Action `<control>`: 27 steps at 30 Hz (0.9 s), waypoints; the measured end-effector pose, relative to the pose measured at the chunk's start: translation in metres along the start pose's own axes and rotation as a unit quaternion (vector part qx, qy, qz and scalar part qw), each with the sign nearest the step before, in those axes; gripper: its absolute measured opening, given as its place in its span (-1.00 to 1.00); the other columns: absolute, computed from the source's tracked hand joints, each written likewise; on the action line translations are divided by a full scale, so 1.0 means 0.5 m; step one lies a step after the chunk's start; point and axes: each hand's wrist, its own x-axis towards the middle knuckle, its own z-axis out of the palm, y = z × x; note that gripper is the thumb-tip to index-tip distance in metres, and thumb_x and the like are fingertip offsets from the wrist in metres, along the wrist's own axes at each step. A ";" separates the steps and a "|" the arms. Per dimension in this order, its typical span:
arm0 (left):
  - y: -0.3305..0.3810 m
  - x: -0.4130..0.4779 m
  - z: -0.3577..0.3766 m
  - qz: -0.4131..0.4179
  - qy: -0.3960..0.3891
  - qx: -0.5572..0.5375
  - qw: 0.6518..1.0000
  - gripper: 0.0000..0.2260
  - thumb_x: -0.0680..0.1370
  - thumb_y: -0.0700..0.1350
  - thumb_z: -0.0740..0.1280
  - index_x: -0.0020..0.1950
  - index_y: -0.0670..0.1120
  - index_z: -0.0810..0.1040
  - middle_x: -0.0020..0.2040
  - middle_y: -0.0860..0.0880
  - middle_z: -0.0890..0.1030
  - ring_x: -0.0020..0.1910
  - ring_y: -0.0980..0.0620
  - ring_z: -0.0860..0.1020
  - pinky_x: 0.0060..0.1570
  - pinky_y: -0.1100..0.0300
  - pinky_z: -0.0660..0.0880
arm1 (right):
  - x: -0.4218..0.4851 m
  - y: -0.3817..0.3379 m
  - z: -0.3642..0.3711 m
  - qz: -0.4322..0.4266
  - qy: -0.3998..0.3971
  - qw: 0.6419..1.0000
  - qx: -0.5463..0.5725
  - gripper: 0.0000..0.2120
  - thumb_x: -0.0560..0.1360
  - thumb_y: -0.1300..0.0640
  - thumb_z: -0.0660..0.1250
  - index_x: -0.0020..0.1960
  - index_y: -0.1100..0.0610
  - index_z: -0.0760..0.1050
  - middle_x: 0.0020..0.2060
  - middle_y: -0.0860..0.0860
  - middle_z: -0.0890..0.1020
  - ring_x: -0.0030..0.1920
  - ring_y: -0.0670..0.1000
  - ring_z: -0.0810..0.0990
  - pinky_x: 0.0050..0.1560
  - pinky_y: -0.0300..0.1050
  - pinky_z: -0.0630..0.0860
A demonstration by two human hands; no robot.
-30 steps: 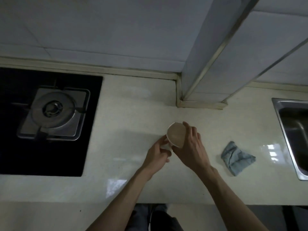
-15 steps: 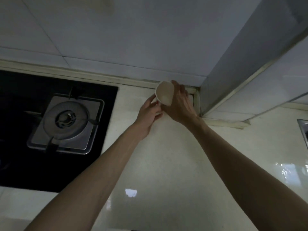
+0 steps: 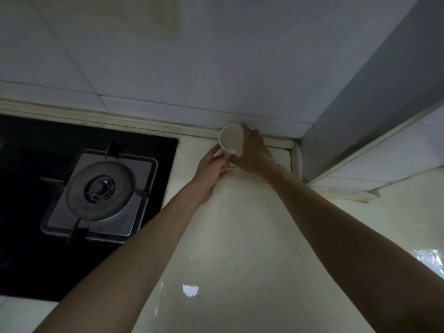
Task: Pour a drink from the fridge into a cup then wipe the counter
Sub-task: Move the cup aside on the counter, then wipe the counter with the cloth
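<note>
so from my end the cup (image 3: 230,139) is tipped, its mouth facing the camera and a bit left, base hidden behind the hands. it's at the back of the counter (image 3: 240,236) by the wall, between the stove (image 3: 101,188) and the corner. right hand (image 3: 253,152) wraps round its side, left hand (image 3: 211,168) pinches low by the handle. both arms are stretched out.

The picture is dim and a little soft. Small bright glare spots lie on the glossy worktop (image 3: 240,236). The hob (image 3: 60,200) is almost black. Straight lines bend near the edges.
</note>
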 end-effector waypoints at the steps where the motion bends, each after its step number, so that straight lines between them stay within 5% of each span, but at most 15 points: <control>1: 0.004 -0.003 -0.001 -0.006 -0.003 0.004 1.000 -0.47 0.59 -0.30 0.23 0.54 -0.03 0.25 0.30 -0.11 0.58 0.17 -0.06 0.62 0.15 0.08 0.56 | -0.002 0.000 -0.005 0.005 -0.011 1.000 -0.006 0.00 0.40 -0.04 0.49 0.57 0.14 -0.10 0.39 0.23 0.25 0.38 0.25 0.29 0.26 0.10 0.38; 4: 0.027 -0.021 -0.005 -0.016 0.000 0.030 0.999 -0.46 0.58 -0.28 0.26 0.55 -0.06 0.24 0.36 -0.08 0.51 0.20 -0.02 0.59 0.03 0.17 0.59 | -0.018 -0.002 -0.035 0.009 -0.049 0.999 -0.022 0.04 0.40 -0.02 0.49 0.58 0.15 -0.17 0.42 0.22 0.21 0.42 0.22 0.26 0.31 0.09 0.34; 6: 0.044 -0.038 -0.011 -0.019 0.018 0.057 0.998 -0.48 0.58 -0.28 0.27 0.54 -0.10 0.26 0.33 -0.05 0.48 0.24 -0.05 0.54 0.13 0.09 0.56 | -0.041 0.006 -0.066 0.003 -0.054 0.998 -0.042 -0.03 0.44 0.02 0.46 0.58 0.15 -0.12 0.45 0.20 0.20 0.45 0.19 0.22 0.37 0.08 0.30; 12: 0.040 -0.119 -0.022 0.016 0.021 0.295 0.955 -0.79 0.57 -0.21 0.27 0.17 -0.06 0.57 0.13 -0.06 0.62 0.05 -0.03 0.61 0.08 0.04 0.60 | -0.213 0.081 -0.156 0.006 -0.017 0.998 -0.061 -0.51 0.55 0.11 0.32 0.44 0.19 0.32 0.34 0.14 0.44 0.29 0.14 0.48 0.22 -0.11 0.40; 16: -0.011 -0.186 -0.004 0.067 -0.067 0.516 0.851 -0.88 0.53 -0.17 0.33 0.03 -0.06 0.62 -0.04 0.01 0.65 -0.03 0.01 0.62 0.00 0.15 0.53 | -0.401 0.193 -0.150 0.028 -0.011 0.997 -0.066 -0.71 0.54 0.14 0.33 0.24 0.19 0.51 0.07 0.11 0.58 0.08 0.13 0.58 0.05 -0.11 0.48; 21: -0.109 -0.267 0.064 0.103 -0.234 0.696 0.671 -0.81 0.57 -0.13 0.22 0.11 -0.12 0.56 0.09 -0.08 0.61 0.06 -0.06 0.56 0.05 0.10 0.47 | -0.641 0.327 -0.109 0.138 -0.008 0.989 -0.047 -0.79 0.54 0.19 0.32 0.17 0.16 0.57 0.02 0.07 0.59 0.05 0.08 0.58 0.04 -0.14 0.47; 27: -0.231 -0.377 0.228 0.129 -0.324 0.696 0.627 -0.77 0.55 -0.17 0.17 0.12 -0.15 0.55 0.17 -0.11 0.58 0.13 -0.11 0.53 0.06 0.10 0.44 | -0.806 0.445 -0.088 0.229 -0.012 0.973 -0.032 -0.77 0.50 0.24 0.36 0.15 0.19 0.59 0.08 0.11 0.60 0.12 0.14 0.58 0.03 -0.23 0.36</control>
